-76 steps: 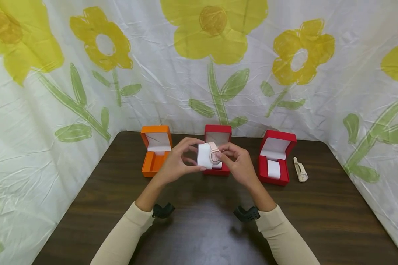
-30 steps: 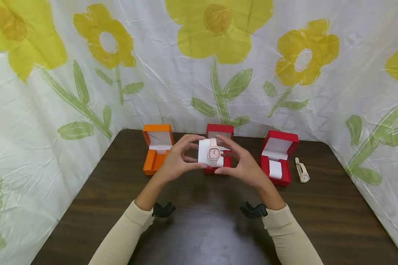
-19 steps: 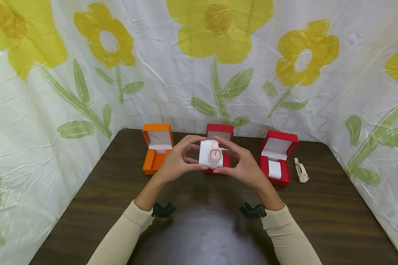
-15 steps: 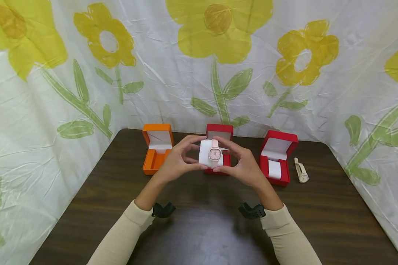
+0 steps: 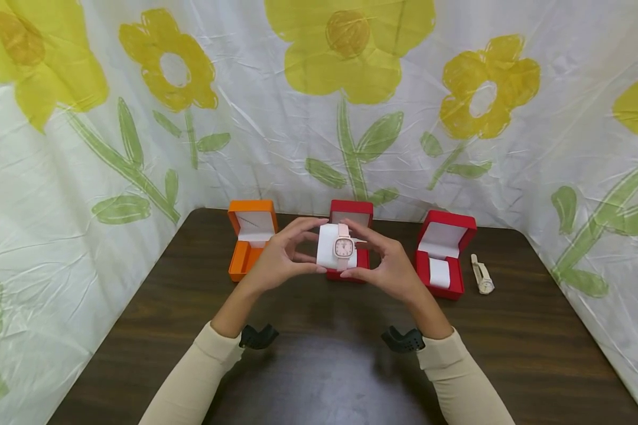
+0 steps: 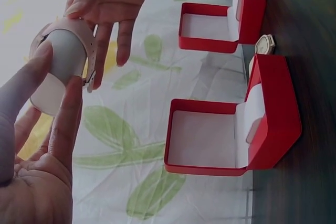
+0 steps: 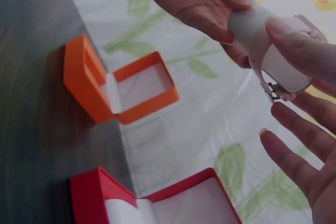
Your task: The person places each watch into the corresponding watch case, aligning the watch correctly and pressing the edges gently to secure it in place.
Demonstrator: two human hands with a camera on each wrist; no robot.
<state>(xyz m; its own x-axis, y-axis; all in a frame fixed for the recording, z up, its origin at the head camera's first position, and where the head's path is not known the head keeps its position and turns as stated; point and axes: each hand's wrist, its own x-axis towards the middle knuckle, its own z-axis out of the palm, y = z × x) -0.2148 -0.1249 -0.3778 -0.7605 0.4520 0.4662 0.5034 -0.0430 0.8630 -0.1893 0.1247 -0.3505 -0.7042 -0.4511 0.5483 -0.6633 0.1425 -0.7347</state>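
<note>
In the head view, my left hand (image 5: 276,260) holds a white watch cushion (image 5: 326,248) between thumb and fingers, above the table. Round the cushion's right part goes a pink wristwatch (image 5: 343,247), its squarish dial toward the head camera. My right hand (image 5: 390,264) pinches the watch at its strap, index finger above and thumb below. From the left wrist, the strap's loose end (image 6: 92,61) shows behind the cushion. The right wrist view shows the strap's buckle (image 7: 272,92) at the cushion's underside, and the right hand's other fingers spread apart.
An orange watch box (image 5: 238,260) stands open at the left. Behind the hands is an open red box (image 5: 363,258), partly hidden. Another open red box (image 5: 455,273) with a white cushion (image 5: 439,273) is at the right, beside a cream watch (image 5: 482,275). A flowered curtain (image 5: 276,147) backs the table (image 5: 308,378).
Earlier the right fingers pressed at the dial and the watch sat tilted. They then came off and now pinch the strap above and below, with the watch straighter. The last half second shows little movement.
</note>
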